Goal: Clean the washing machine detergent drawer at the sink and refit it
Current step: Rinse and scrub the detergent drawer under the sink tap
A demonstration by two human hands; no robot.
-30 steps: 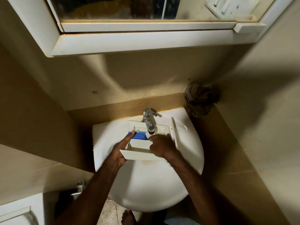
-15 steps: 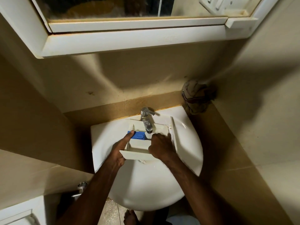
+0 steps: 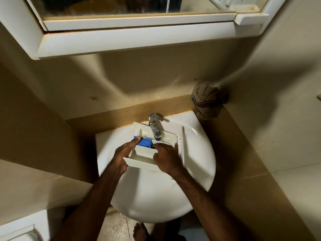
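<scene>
Evidently unlabelled detergent drawer (image 3: pixel 144 160) under tap (image 3: pixel 155 126), left hand (image 3: pixel 121 157) and right hand (image 3: pixel 167 159) gripping its sides.

Both bare forearms are reaching up from the near edge of the view and converging toward the middle. The left hand (image 3: pixel 122 156) is stretching its index finger forward and to the right, its thumb lying along the near side. The right hand (image 3: pixel 166 159) is lying palm-down just right of it, knuckles up, fingers bending leftward and downward. A bare foot (image 3: pixel 140 231) is showing below, between the arms.
</scene>
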